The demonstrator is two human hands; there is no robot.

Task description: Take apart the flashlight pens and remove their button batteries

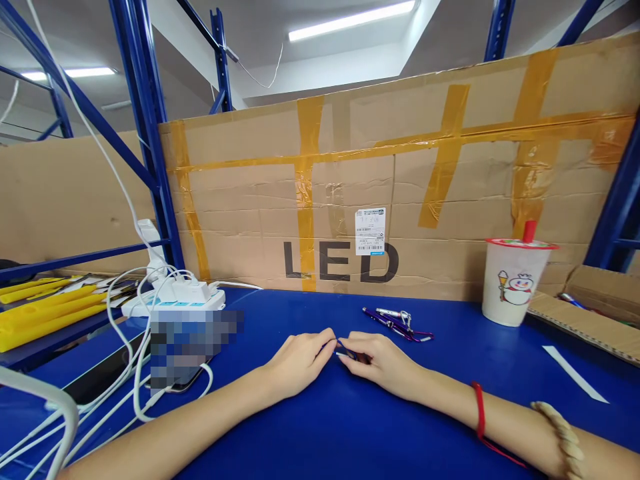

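My left hand and my right hand meet fingertip to fingertip low over the middle of the blue tabletop. Between the right thumb and fingers is a small, thin dark piece, its kind too small and covered to make out. The left thumb and forefinger pinch together at its left end, and whatever lies inside that pinch is hidden. Just behind the right hand lies a small group of slim purple and silver pen-like pieces with metal clips.
On the left, white cables and chargers crowd a power strip, beside a phone partly blurred out. Yellow-handled tools lie farther left. At right stand a lidded cup, a white paper strip and an open cardboard box. A cardboard wall closes the back.
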